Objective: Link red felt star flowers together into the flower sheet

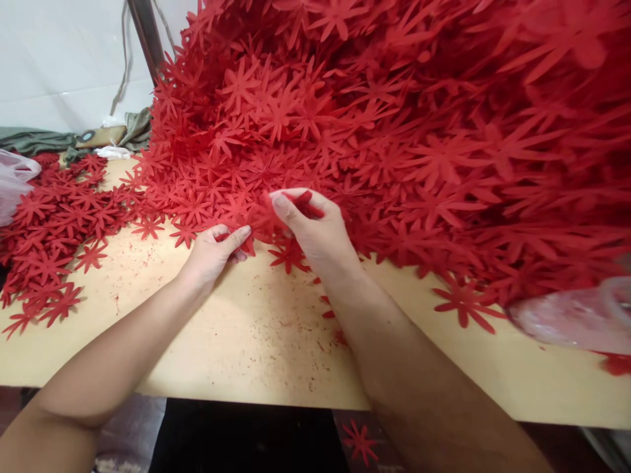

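**Picking flowers off the foot of the heap**

My right hand point(315, 226) is curled shut on a small bunch of red flower cut-outs point(266, 220), thumb pressing them against the bent fingers right where the big heap meets the table. My left hand point(217, 249) sits just beside it, thumb and forefinger pinched on the near edge of the same bunch, a petal tip showing under the thumb. The bunch lies between both hands, touching the heap's lowest layer.

To do this well, I judge I should keep the pinch light and flat: the pieces are thin, with long narrow petals that would crease or tangle if squeezed. Lifting from the centre of each flower, not from a petal tip, should free it cleanly from its neighbours, and working only the loose bottom edge should keep the slope above from sliding.

The cut-outs look like felt or thin foam, matte, soft-edged, all one saturated red, each a many-armed star. The heap point(394, 118) rises steeply behind my hands and fills the right of the view. A flatter scatter of flowers point(54, 223) lies well apart on the left. The table point(236, 335) is pale tan board, smooth, dusted with red crumbs. A clear plastic bag point(576, 315) rests at the right edge.
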`<state>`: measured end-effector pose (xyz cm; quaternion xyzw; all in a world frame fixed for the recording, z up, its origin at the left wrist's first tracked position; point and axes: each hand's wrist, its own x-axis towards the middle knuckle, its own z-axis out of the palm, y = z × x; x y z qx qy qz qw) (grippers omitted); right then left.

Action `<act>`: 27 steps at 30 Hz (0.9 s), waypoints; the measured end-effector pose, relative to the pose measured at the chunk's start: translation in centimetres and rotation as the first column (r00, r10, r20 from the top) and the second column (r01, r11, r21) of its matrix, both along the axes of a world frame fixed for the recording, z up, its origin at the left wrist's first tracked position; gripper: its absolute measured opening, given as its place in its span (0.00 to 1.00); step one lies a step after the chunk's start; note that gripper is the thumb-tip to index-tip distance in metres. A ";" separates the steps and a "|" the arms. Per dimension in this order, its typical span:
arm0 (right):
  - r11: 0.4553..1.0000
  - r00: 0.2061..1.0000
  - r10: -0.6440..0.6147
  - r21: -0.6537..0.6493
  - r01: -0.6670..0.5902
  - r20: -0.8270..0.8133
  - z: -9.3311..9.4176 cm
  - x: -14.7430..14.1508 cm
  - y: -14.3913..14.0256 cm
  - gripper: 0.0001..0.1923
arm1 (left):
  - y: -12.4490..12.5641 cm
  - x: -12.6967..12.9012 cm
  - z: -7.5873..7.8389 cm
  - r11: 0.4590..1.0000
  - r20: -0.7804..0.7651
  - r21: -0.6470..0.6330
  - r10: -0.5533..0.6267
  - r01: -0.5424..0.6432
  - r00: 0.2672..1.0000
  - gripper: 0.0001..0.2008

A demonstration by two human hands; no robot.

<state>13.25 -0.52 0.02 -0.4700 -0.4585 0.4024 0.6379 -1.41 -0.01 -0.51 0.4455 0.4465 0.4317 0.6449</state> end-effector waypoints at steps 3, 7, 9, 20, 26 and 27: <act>0.973 0.977 0.207 -0.095 -0.210 -0.043 0.0 -0.6 -0.4 0.24 | 0.0 0.0 0.2 0.999 -0.043 0.043 -0.015 0.017 0.999 0.15; 0.941 0.944 0.308 -0.107 -0.321 -0.118 -0.7 -0.7 -0.2 0.21 | -0.1 0.0 0.1 0.996 -0.021 0.063 -0.061 0.062 0.998 0.15; 0.956 0.952 0.270 -0.081 -0.283 -0.142 -1.2 -0.4 0.1 0.18 | 0.0 0.0 -0.1 0.992 0.049 0.056 -0.111 0.109 0.993 0.15; 0.997 0.979 0.044 -0.057 -0.056 -0.198 -1.3 0.0 0.8 0.14 | 0.5 -0.2 0.0 0.998 0.088 0.051 0.016 -0.021 0.996 0.06; 0.995 0.979 -0.079 -0.073 0.066 -0.188 -1.6 1.5 1.4 0.15 | 0.6 -0.4 0.2 0.995 0.039 0.062 0.080 -0.082 0.996 0.09; 0.996 0.982 -0.065 -0.067 0.054 -0.177 -1.7 1.5 1.4 0.15 | 0.6 -0.4 0.3 0.994 0.018 0.078 0.074 -0.075 0.997 0.09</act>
